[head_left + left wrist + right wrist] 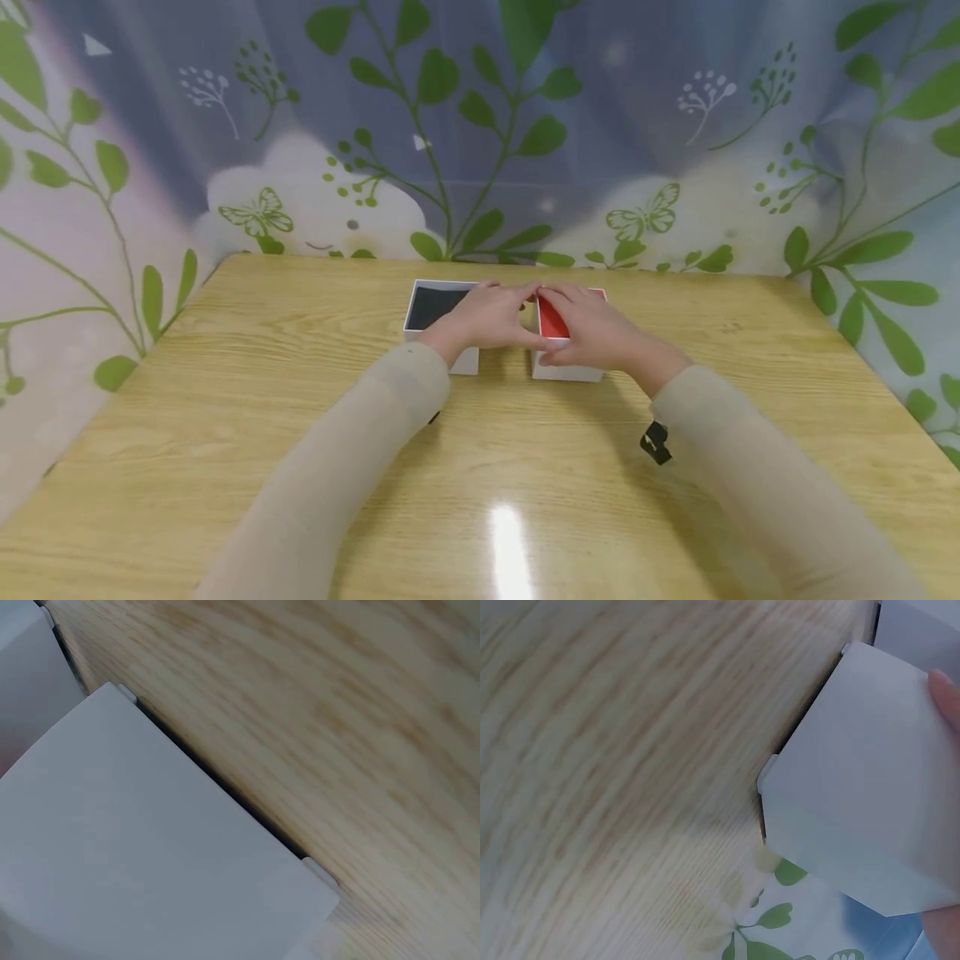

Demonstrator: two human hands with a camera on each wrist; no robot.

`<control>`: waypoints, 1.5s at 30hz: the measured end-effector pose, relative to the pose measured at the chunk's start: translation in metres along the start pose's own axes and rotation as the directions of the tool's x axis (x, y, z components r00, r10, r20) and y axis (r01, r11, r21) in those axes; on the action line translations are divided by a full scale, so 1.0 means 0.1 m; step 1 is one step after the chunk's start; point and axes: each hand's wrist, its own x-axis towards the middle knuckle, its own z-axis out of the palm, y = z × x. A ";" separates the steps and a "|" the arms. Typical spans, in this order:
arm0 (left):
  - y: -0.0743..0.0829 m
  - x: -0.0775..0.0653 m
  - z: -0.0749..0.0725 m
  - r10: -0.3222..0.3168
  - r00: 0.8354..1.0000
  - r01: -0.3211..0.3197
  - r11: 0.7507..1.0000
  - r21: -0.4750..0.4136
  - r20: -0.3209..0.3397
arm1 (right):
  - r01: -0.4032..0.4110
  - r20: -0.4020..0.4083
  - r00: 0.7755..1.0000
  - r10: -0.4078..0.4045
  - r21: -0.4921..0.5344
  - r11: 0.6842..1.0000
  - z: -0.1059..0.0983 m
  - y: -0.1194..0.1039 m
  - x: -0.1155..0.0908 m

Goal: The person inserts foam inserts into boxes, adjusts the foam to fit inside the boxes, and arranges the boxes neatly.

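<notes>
Two small open white boxes stand side by side on the table. The left box (pixel 467 360) has a dark inside, and the right box (pixel 570 368) is red inside. My left hand (pixel 491 317) reaches across the left box's right part, thumb and forefinger stretched to the right box's left rim. My right hand (pixel 600 333) spans the right box, its thumb against the front wall. Fingertips of both hands meet at the far left corner. Between the hands shows a small dark, yellowish thing (pixel 526 312); I cannot tell whether the left fingers pinch it. The left wrist view shows a white box wall (pixel 157 832).
The wood-grain table (pixel 262 417) reaches out on every side of the boxes. A leaf-patterned curtain (pixel 480 133) hangs along the table's back edge and both sides. A black strap (pixel 656 443) hangs under the right sleeve.
</notes>
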 end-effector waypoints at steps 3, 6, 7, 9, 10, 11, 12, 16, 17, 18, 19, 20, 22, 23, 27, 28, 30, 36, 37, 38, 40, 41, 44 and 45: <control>-0.02 -0.01 0.00 -0.011 1.000 0.011 1.000 -0.006 0.001 | 0.003 0.017 1.000 -0.004 0.039 0.999 -0.01 -0.01 0.01; -0.01 -0.01 0.01 -0.007 1.000 0.007 1.000 -0.009 0.008 | 0.002 0.031 1.000 -0.004 0.069 0.998 -0.05 0.02 -0.03; -0.01 -0.01 0.01 -0.001 1.000 0.001 1.000 -0.010 0.010 | -0.008 0.031 0.999 0.006 0.059 0.998 -0.08 0.04 -0.06; 0.00 0.00 0.01 0.000 1.000 0.000 1.000 -0.013 0.016 | -0.039 0.029 0.999 0.039 -0.001 0.999 -0.13 0.08 -0.13; 0.00 0.00 0.01 -0.007 1.000 0.007 1.000 -0.013 0.020 | -0.059 0.028 0.998 0.060 -0.043 0.997 -0.16 0.11 -0.16; 0.00 0.00 0.01 -0.017 1.000 0.017 1.000 -0.006 0.023 | -0.080 0.030 0.996 0.083 -0.091 0.993 -0.18 0.13 -0.20; 0.00 0.00 0.01 -0.027 0.999 0.027 1.000 0.001 0.025 | -0.099 0.032 0.994 0.104 -0.131 0.986 -0.20 0.14 -0.23; -0.01 -0.01 0.00 -0.039 0.999 0.038 0.999 0.019 0.029 | -0.136 0.048 0.988 0.149 -0.199 0.971 -0.19 0.19 -0.32; -0.01 -0.01 -0.01 -0.033 0.999 0.032 0.999 0.018 0.028 | -0.139 0.052 0.987 0.152 -0.203 0.969 -0.17 0.21 -0.33; -0.01 -0.01 -0.01 -0.028 0.999 0.028 0.999 0.017 0.028 | -0.139 0.054 0.987 0.153 -0.204 0.969 -0.16 0.21 -0.34; -0.01 -0.01 -0.01 -0.025 0.999 0.025 1.000 0.015 0.027 | -0.136 0.056 0.987 0.151 -0.204 0.969 -0.14 0.22 -0.34; -0.01 -0.01 -0.01 -0.024 0.999 0.024 1.000 0.016 0.027 | -0.132 0.056 0.988 0.146 -0.202 0.970 -0.13 0.22 -0.34; 0.00 -0.01 -0.01 -0.026 0.999 0.026 1.000 0.018 0.025 | -0.123 0.056 0.989 0.135 -0.192 0.974 -0.12 0.22 -0.35; 0.00 -0.01 -0.01 -0.029 0.999 0.028 0.999 0.020 0.024 | -0.118 0.051 0.990 0.129 -0.182 0.976 -0.12 0.22 -0.35; 0.01 0.00 -0.02 -0.032 0.999 0.032 0.999 0.013 0.023 | -0.121 0.030 0.991 0.128 -0.161 0.980 -0.18 0.22 -0.41; 0.01 0.00 -0.02 -0.031 0.999 0.031 0.999 0.010 0.024 | -0.120 0.018 0.992 0.125 -0.160 0.980 -0.20 0.22 -0.43; 0.03 0.00 -0.02 -0.026 0.999 0.026 1.000 0.005 0.028 | -0.105 -0.015 0.994 0.104 -0.158 0.982 -0.23 0.21 -0.50; 0.06 0.03 -0.02 -0.014 1.000 0.014 1.000 -0.005 0.028 | 0.027 -0.160 0.985 -0.058 -0.186 0.982 -0.25 0.19 -0.66; 0.05 0.03 -0.02 -0.016 0.999 0.016 1.000 -0.006 0.029 | 0.043 -0.173 0.982 -0.077 -0.194 0.980 -0.25 0.18 -0.67; 0.05 0.03 -0.03 -0.017 0.999 0.017 1.000 -0.006 0.029 | 0.053 -0.182 0.979 -0.090 -0.198 0.979 -0.24 0.18 -0.68; 0.05 0.03 -0.03 -0.021 0.999 0.021 1.000 -0.006 0.028 | 0.065 -0.193 0.975 -0.106 -0.205 0.976 -0.23 0.18 -0.68; 0.05 0.03 -0.02 -0.023 0.999 0.024 1.000 -0.006 0.029 | 0.069 -0.195 0.975 -0.111 -0.210 0.975 -0.23 0.18 -0.68; 0.05 0.03 -0.01 -0.032 0.999 0.032 0.999 -0.003 0.040 | 0.090 -0.196 0.971 -0.135 -0.222 0.971 -0.21 0.18 -0.68; 0.05 0.03 -0.01 -0.033 0.999 0.033 0.999 -0.002 0.039 | 0.095 -0.201 0.969 -0.141 -0.225 0.970 -0.21 0.18 -0.68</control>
